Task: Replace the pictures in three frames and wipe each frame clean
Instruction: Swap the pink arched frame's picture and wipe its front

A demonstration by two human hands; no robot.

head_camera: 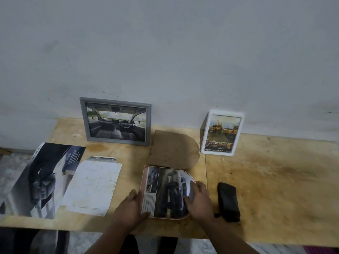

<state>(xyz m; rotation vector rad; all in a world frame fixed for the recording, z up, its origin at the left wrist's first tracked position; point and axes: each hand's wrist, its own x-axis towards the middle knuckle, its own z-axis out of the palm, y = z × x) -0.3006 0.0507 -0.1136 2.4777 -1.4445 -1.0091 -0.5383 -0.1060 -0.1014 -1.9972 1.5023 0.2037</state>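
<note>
I am working the third frame, the arch-shaped one, which lies flat at lower centre of the picture with a car picture laid on it. My left hand rests at its left edge, fingers flat and spread, thumb against the lower left corner of the picture. My right hand lies on the rounded right side, fingers pressing down on the paper; neither hand is clamped around anything, both are pressing flat. The brown arch-shaped backing board lies just above the frame, apart from it, so I judge the picture is being seated and the back is not yet on.

The grey frame, upper left of centre, stands against the wall with a car-interior picture in it, and the white frame, upper right of centre, stands with a yellow-toned picture; both look finished, though I cannot tell whether they have been wiped. A dark folded cloth lies right of my right hand. A brochure and a cut sheet lie at lower left.

Next I should line the paper's curve up with the frame's curve, hold it with one hand, and bring the backing board down over it without shifting the picture.
</note>
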